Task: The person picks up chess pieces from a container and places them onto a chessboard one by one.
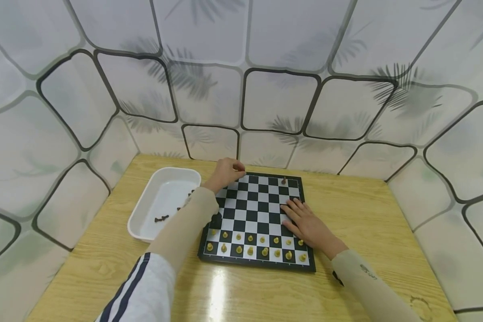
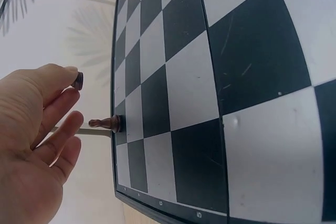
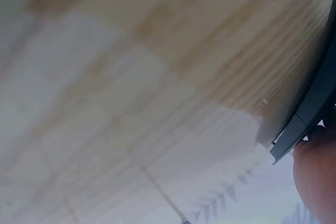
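Note:
At the far left corner of the chessboard point(image 1: 251, 203), my left hand point(image 1: 225, 172) pinches a dark chess piece point(image 2: 78, 81) between thumb and fingertips. Only a small end of that piece shows. In the left wrist view, a brown chess piece point(image 2: 107, 124) stands on a square by the board's edge, just past the fingers. My right hand point(image 1: 307, 226) rests on the right side of the board with fingers stretched over the squares. Another brown chess piece point(image 1: 283, 180) stands in the far row, toward the right.
Left of the board sits a white plastic tub point(image 1: 138, 210) with several dark chess pieces point(image 1: 161, 218) inside, partly hidden behind my left forearm. Two rows of yellow chess pieces point(image 1: 250, 251) stand along the board's near side. A patterned wall point(image 1: 271, 100) rises behind the wooden table point(image 1: 346, 197).

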